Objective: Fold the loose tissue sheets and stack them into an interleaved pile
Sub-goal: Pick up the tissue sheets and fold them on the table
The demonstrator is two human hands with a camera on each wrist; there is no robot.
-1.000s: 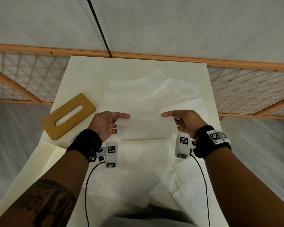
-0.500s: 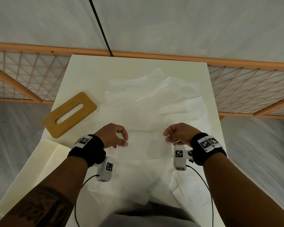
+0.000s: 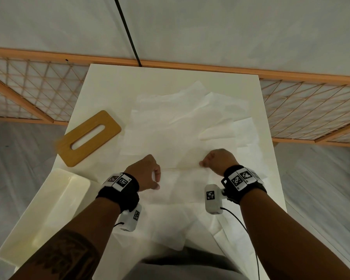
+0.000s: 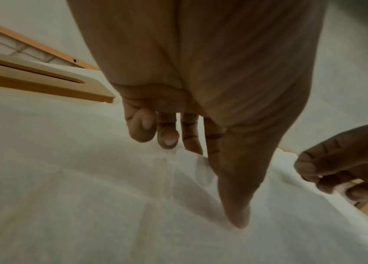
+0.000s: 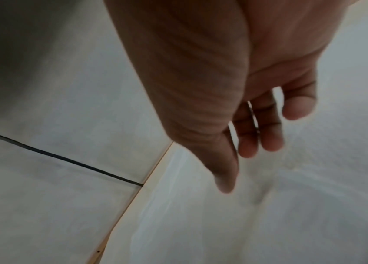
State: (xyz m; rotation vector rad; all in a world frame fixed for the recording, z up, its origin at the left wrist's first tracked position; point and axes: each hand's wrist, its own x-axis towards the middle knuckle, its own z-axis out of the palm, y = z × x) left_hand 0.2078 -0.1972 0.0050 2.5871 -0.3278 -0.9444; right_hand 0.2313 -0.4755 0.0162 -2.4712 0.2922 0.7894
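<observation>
A pale wall (image 3: pixel 190 27) with a thin black line running down it stands behind a wooden lattice rail (image 3: pixel 301 102), and grey floor (image 3: pixel 18 158) lies on both sides. A white counter (image 3: pixel 109 81) runs from the rail toward the person. Loose tissue sheets (image 3: pixel 180 122) cover most of it, overlapping in a crumpled spread at the far end and lying flatter near the person, some hanging over the near edge. A folded sheet (image 3: pixel 182 178) lies between the two hands, its crease running from one hand to the other. A white box (image 3: pixel 49 209) sits at the near left corner, partly off the counter edge. A wooden lid (image 3: pixel 89 138) with a long slot lies flat just beyond the box, left of the sheets.

The left hand (image 3: pixel 146 174) rests palm down on the left end of the folded sheet; its thumb presses the tissue and its fingers (image 4: pixel 142 125) are loosely curled, holding nothing. The right hand (image 3: pixel 218 160) rests at the right end of the crease, its fingers (image 5: pixel 268 135) relaxed and hanging toward the tissue, grasping nothing in the wrist view. Both wrists wear black bands with printed markers.
</observation>
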